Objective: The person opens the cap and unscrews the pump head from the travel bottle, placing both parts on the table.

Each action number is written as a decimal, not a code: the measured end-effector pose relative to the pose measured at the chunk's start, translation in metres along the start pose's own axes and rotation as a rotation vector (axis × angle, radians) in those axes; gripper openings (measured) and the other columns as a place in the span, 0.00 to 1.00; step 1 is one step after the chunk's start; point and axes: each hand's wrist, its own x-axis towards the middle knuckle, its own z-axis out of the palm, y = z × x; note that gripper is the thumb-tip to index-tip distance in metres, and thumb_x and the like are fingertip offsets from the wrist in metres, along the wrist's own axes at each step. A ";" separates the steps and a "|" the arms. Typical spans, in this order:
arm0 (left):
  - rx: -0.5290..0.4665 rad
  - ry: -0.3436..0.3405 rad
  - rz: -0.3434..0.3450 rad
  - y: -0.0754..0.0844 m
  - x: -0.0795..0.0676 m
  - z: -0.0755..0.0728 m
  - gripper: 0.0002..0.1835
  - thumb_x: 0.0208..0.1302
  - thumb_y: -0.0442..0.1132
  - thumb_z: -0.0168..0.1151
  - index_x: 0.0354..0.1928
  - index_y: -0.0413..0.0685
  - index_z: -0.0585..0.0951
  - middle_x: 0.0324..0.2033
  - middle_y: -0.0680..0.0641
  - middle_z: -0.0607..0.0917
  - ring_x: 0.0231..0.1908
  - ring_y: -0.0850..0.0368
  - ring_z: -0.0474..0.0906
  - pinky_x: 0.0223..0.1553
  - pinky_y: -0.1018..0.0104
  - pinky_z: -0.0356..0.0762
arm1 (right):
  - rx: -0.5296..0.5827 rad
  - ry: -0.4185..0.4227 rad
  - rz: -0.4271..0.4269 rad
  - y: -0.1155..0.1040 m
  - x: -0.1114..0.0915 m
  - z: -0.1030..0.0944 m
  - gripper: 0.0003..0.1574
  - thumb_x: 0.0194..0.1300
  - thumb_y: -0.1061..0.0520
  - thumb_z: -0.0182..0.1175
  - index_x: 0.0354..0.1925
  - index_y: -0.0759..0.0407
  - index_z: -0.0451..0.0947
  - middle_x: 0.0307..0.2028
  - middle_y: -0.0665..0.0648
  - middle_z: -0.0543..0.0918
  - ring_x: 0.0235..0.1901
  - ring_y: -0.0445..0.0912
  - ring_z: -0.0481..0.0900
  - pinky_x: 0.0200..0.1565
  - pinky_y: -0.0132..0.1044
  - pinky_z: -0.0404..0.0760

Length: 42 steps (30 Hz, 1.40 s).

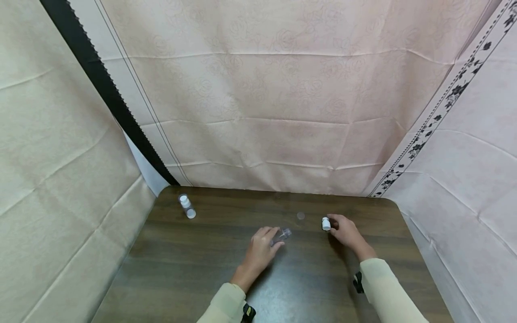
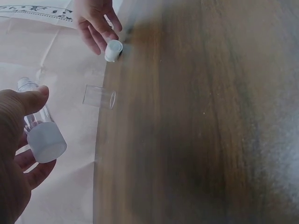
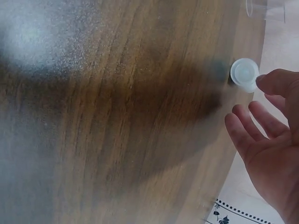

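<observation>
My left hand grips a clear bottle with its fingers and thumb on either side. In the left wrist view, the bottle's bare neck points away and its white base faces the camera. Farther right, my right hand pinches a small white cap between thumb and index finger, at the table surface. The right wrist view shows the round end of this white cap by the fingertip, with the other fingers spread apart. Between the hands, toward the back, stands a clear overcap.
Another bottle with a white top and white base stands at the table's back left. The brown wooden table ends against pale cloth at the back, with more cloth at both sides.
</observation>
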 end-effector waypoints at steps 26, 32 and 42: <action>-0.087 -0.066 -0.097 -0.026 0.032 0.005 0.20 0.58 0.37 0.79 0.50 0.43 0.82 0.44 0.45 0.86 0.45 0.51 0.86 0.47 0.59 0.87 | -0.011 0.342 -0.267 -0.018 -0.042 0.012 0.35 0.66 0.66 0.66 0.69 0.68 0.70 0.67 0.72 0.73 0.68 0.67 0.70 0.66 0.64 0.69; -0.100 -0.069 -0.112 -0.035 0.046 0.007 0.20 0.58 0.38 0.79 0.49 0.41 0.82 0.44 0.43 0.86 0.44 0.50 0.86 0.45 0.59 0.87 | -0.003 0.356 -0.288 -0.026 -0.051 0.020 0.34 0.68 0.65 0.66 0.69 0.69 0.69 0.68 0.71 0.73 0.68 0.66 0.70 0.66 0.64 0.69; -0.200 -0.113 -0.239 -0.050 0.064 0.021 0.20 0.59 0.38 0.78 0.49 0.40 0.81 0.45 0.43 0.81 0.44 0.50 0.82 0.47 0.58 0.85 | -0.045 0.376 -0.364 -0.036 -0.068 0.038 0.35 0.67 0.63 0.67 0.69 0.67 0.70 0.68 0.69 0.73 0.68 0.63 0.71 0.62 0.62 0.72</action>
